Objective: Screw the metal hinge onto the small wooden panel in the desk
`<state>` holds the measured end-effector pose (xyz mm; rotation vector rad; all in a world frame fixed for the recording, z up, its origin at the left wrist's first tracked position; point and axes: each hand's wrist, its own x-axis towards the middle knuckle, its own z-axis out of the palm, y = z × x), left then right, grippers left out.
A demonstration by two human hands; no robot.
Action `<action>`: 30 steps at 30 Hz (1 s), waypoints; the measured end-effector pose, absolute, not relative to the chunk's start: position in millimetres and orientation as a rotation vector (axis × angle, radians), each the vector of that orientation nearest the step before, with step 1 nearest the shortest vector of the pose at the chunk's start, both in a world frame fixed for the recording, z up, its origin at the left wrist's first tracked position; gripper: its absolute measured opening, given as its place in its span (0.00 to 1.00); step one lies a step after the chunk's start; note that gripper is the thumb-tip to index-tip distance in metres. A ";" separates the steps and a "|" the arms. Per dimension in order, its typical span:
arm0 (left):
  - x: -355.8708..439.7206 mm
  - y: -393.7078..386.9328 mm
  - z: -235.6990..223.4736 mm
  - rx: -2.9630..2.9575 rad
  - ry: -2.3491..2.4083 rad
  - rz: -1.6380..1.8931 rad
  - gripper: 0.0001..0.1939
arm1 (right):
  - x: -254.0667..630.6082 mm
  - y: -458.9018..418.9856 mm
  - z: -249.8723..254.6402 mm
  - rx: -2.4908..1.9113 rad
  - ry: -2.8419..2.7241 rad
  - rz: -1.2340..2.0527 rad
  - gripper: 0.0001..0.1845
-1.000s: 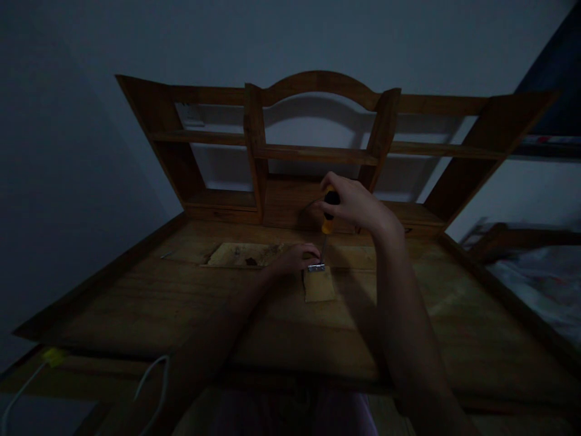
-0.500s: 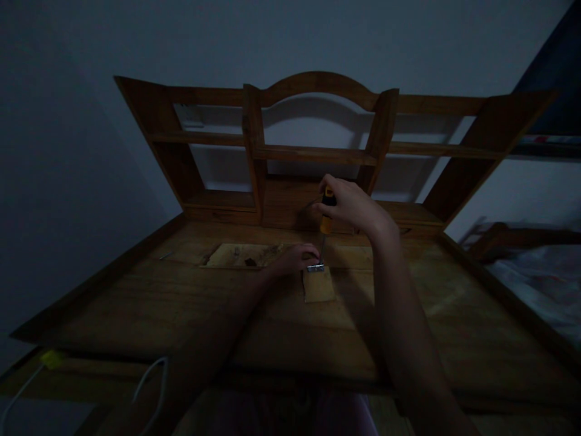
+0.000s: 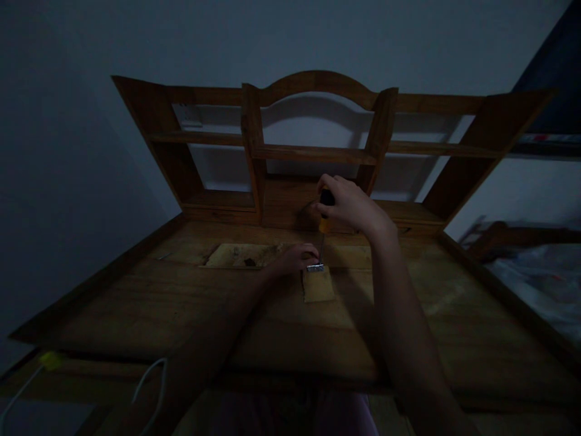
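Observation:
My right hand [image 3: 347, 203] is wrapped round the handle of a yellow and black screwdriver [image 3: 324, 224], held nearly upright. Its thin shaft runs down to a small shiny metal hinge [image 3: 315, 267] at the far edge of a small square wood piece [image 3: 318, 286]. Beside the hinge, my left hand [image 3: 297, 259] has its fingers curled against its left end; what the fingertips pinch is partly hidden. Behind both lies a long pale wood board [image 3: 245, 255] with a rough, broken left end and a dark hole.
The wooden desk top [image 3: 181, 303] has raised side edges. A wooden shelf unit [image 3: 313, 154] stands at its back. A small thin metal item [image 3: 164, 256] lies at left. White cable [image 3: 161, 378] and a yellow piece [image 3: 51, 360] are at the front left.
Almost nothing differs. The screwdriver handle has turned slightly in my right hand, and the view has shifted a little. My left hand stays at the hinge.

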<state>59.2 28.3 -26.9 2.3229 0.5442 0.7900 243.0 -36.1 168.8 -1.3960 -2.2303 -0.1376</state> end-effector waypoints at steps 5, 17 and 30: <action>58.8 28.4 -27.1 2.324 0.568 0.781 0.06 | 238.5 -38.7 170.5 -1.367 -2.251 -0.082 0.15; 58.2 26.8 -26.2 2.307 0.581 0.748 0.08 | 236.0 -40.6 169.3 -1.436 -2.229 -0.212 0.15; 60.0 29.4 -30.5 2.318 0.603 0.764 0.05 | 231.5 -36.6 167.9 -1.402 -2.227 -0.224 0.12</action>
